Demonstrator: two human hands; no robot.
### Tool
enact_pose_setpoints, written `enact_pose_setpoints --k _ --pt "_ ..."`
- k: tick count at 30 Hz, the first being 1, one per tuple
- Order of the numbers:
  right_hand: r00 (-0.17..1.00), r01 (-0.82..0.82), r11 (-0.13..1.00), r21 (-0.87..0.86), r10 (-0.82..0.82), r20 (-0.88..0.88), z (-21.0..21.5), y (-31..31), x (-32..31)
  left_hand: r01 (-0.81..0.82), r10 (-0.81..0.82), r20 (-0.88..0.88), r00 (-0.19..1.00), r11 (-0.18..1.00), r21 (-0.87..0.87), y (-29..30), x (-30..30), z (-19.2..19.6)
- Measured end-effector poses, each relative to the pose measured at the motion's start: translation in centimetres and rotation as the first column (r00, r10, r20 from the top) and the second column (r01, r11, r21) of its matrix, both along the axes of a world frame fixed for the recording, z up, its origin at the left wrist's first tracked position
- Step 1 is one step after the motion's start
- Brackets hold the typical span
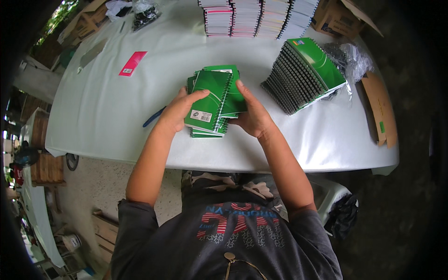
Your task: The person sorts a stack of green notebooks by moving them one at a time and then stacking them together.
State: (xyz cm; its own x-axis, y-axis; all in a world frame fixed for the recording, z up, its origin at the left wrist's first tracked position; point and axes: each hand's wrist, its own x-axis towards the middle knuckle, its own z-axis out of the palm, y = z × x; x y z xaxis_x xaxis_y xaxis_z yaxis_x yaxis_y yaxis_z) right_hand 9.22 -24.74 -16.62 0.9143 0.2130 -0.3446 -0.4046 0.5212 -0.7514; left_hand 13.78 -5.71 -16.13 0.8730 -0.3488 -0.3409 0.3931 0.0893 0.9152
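A small pile of green spiral notebooks (205,100) lies in front of me on the table, its pieces not lined up. My left hand (179,109) grips the pile's left side, thumb on the top cover beside a white label. Along the right side my right hand (254,112) holds a green notebook (235,95) that sticks out from under the top one; its thumb rests on the cover edge and its fingers go underneath. A tall leaning stack of green spiral notebooks (303,77) stands to the right. The blue handle of a tool (154,116) shows beside my left wrist.
White-covered table (93,126). Tall stacks of spiral-bound books (256,18) stand at the far side. A pink card (133,63) lies left. Clear plastic wrap (352,60) and a flattened cardboard piece (378,109) are at right; open cartons (338,21) sit at the far corners.
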Motion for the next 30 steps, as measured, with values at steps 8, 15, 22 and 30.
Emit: enact_pose_setpoints --k 8,15,22,30 --pt "0.997 -0.080 0.975 0.205 0.078 0.016 -0.9 0.4 1.1 0.081 -0.124 0.150 0.981 0.960 0.267 -0.6 0.2 1.4" --pt "0.926 0.256 0.966 0.037 -0.256 0.279 -1.8 1.4 1.4 0.005 -0.014 0.214 0.977 0.999 0.040 -1.5 1.1 2.7" --pt "0.673 0.335 0.889 -0.312 0.005 0.740 -0.8 -3.1 -4.2 0.190 -0.130 0.759 0.637 0.982 0.009 -2.9 -4.2 -1.6" --pt "0.808 0.372 0.879 -0.298 -0.149 0.570 -3.0 -4.0 -5.9 0.188 -0.017 0.672 0.741 0.965 -0.182 -7.7 -5.2 -5.0"
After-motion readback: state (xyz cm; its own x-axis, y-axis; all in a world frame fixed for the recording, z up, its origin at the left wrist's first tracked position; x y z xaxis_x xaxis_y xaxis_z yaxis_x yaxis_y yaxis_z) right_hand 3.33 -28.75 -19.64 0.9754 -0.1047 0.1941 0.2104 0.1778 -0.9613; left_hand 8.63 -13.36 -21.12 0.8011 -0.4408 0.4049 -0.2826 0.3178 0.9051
